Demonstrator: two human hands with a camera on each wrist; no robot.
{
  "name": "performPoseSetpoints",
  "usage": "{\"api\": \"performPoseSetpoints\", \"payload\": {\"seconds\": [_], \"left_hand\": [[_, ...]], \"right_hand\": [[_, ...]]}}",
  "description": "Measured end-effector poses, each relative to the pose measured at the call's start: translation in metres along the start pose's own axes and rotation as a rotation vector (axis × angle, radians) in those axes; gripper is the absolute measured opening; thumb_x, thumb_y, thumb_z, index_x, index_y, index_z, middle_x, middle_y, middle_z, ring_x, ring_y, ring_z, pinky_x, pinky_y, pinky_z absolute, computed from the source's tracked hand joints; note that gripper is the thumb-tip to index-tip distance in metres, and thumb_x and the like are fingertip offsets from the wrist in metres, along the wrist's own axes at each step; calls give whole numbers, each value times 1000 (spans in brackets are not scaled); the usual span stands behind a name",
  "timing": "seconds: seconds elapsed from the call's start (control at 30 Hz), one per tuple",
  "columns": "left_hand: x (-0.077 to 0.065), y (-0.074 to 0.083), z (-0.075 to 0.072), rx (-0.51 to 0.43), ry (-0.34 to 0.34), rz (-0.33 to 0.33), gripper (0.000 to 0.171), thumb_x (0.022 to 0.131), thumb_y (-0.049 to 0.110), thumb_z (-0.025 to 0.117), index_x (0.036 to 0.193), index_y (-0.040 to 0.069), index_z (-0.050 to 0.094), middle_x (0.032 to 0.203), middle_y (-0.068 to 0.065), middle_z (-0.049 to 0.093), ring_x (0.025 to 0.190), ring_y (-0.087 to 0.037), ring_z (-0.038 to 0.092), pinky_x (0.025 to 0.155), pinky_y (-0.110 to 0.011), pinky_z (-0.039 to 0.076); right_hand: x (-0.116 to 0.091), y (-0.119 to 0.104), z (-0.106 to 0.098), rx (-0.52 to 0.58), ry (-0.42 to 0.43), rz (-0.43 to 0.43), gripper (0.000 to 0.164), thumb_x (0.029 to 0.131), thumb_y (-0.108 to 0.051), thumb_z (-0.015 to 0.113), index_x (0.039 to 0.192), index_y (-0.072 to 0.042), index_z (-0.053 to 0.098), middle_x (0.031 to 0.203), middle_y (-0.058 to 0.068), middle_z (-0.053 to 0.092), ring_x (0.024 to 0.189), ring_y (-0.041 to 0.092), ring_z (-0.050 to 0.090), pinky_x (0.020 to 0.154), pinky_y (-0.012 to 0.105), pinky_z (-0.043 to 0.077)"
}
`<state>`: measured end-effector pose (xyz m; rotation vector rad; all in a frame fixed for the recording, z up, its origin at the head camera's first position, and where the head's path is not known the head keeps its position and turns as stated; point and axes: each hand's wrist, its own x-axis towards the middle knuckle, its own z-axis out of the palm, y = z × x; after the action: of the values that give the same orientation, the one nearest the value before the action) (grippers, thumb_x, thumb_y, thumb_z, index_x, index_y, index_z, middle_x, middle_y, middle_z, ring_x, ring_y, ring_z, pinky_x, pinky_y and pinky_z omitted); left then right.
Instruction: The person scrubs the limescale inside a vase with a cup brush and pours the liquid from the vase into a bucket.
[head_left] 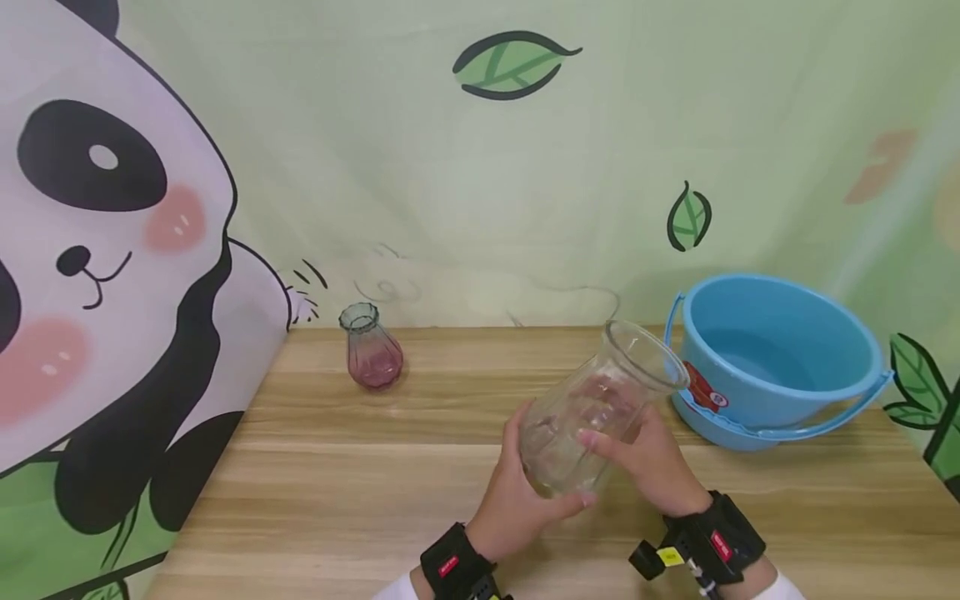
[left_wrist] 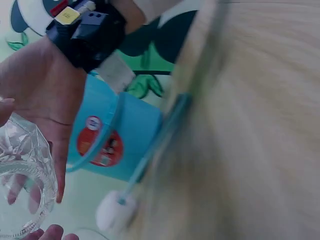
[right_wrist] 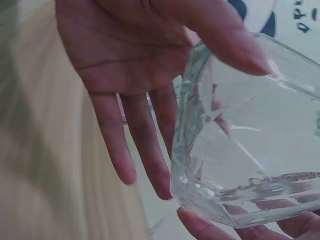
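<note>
A large clear glass vase (head_left: pixel 577 417) is held by both hands above the table, tilted with its wide flared mouth up and to the right. My left hand (head_left: pixel 517 500) cups its lower left side, thumb along the base. On the right side, my right hand (head_left: pixel 660 467) grips the vase with the thumb across its front; the other fingers are mostly hidden behind. The faceted glass (right_wrist: pixel 240 150) fills much of the right wrist view. From the left wrist, the vase's round patterned end (left_wrist: pixel 30 175) shows at the left edge.
A light blue bucket (head_left: pixel 862 358) with a lowered handle and a red sticker stands at the right, close to the vase's mouth. Farther left, a small pink and grey glass vase (head_left: pixel 375 362) stands upright on the wooden table (head_left: pixel 337 492). A panda-printed cloth (head_left: pixel 375 167) hangs behind.
</note>
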<state>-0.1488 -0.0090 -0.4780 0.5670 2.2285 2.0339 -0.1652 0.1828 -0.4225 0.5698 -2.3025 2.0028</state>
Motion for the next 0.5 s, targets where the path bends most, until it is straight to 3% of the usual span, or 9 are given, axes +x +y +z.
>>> {"api": "performPoseSetpoints", "payload": {"seconds": [0.23,0.5], "left_hand": [[22,24,11,-211,-18,39,109,75,27,83,149,39,5,146,-1,27,120,-20,46,97,-40,46],[42,49,22,-277,75,33,106,74,24,84,148,45,12,147,-2,29,113,-21,53,90,-40,51]], "right_hand": [[13,-11,-12,200,95,4,46,95,-13,55,139,-16,40,130,5,58,116,30,51,87,31,52],[26,-13,-22,462,95,-96,39,100,-21,45,138,-18,38,130,6,50,118,28,47,92,33,51]]}}
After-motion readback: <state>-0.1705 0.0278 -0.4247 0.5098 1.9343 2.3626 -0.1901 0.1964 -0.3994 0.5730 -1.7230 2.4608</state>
